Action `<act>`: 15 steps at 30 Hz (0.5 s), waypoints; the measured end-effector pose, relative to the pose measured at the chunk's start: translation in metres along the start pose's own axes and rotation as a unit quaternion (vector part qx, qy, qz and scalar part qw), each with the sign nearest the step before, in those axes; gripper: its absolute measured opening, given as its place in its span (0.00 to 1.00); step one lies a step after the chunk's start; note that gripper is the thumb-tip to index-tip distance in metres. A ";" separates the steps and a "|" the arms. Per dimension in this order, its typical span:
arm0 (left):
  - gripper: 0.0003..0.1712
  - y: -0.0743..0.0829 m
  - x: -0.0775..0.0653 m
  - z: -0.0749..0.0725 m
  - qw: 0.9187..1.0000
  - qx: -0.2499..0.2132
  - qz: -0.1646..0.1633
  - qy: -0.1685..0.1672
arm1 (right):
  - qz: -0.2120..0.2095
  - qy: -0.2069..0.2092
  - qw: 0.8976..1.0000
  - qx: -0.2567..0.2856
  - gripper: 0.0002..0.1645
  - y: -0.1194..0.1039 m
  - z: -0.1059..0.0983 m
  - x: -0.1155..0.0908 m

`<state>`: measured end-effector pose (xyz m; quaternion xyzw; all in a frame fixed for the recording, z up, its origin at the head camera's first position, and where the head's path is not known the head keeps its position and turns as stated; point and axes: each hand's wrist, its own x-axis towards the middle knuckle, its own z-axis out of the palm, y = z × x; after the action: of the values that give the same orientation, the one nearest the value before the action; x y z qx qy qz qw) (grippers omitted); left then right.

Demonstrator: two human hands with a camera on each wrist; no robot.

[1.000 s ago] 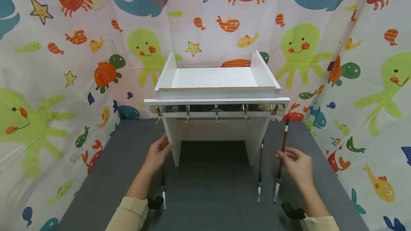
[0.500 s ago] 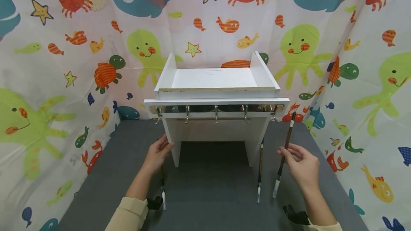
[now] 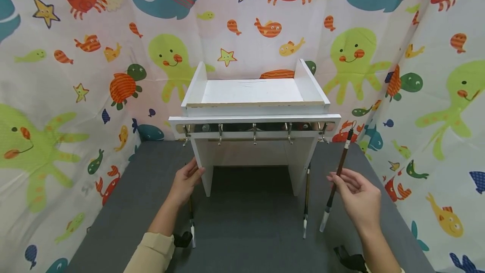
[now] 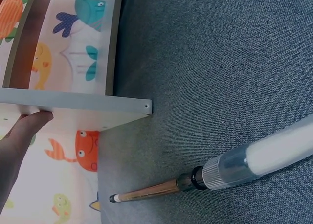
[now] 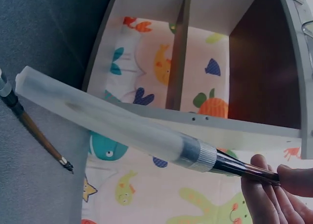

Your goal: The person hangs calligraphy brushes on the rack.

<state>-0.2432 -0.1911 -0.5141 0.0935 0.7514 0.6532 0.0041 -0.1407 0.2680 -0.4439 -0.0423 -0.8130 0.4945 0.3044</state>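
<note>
A calligraphy brush (image 3: 342,159) with a brown handle, a hanging loop and a clear cap over its bristles is pinched between the thumb and fingers of my right hand (image 3: 358,193). It leans, loop end up, to the right of a white shelf unit (image 3: 254,119). In the right wrist view the brush's cap (image 5: 98,116) crosses in front of the unit's side. My left hand (image 3: 185,182) touches the outer face of the unit's left panel; the left wrist view shows its thumb (image 4: 36,122) against that panel near the front edge.
A metal rail carries several hooks (image 3: 255,134) along the unit's front. One capped brush (image 3: 306,203) lies on the grey table (image 3: 250,239) right of the unit, another brush (image 3: 192,222) near my left wrist. A sea-animal curtain (image 3: 235,20) surrounds the back and sides.
My right hand has moved slightly right, and the brush's loop end has swung up and to the right, tilting it more. My left hand stays at the panel.
</note>
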 end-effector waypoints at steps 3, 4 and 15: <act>0.36 0.002 0.000 0.000 1.000 0.000 0.001 0.001 | -0.003 -0.002 1.000 0.004 0.15 -0.006 -0.001 -0.001; 0.36 0.002 0.000 0.001 1.000 0.001 0.001 0.002 | -0.002 -0.002 1.000 0.000 0.15 -0.009 -0.001 -0.002; 0.37 -0.002 0.002 0.001 1.000 0.007 0.007 -0.003 | -0.042 -0.040 0.998 0.036 0.14 -0.034 -0.003 -0.015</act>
<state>-0.2450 -0.1905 -0.5159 0.1005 0.7551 0.6479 0.0008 -0.1192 0.2473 -0.4210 0.0227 -0.8072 0.5115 0.2937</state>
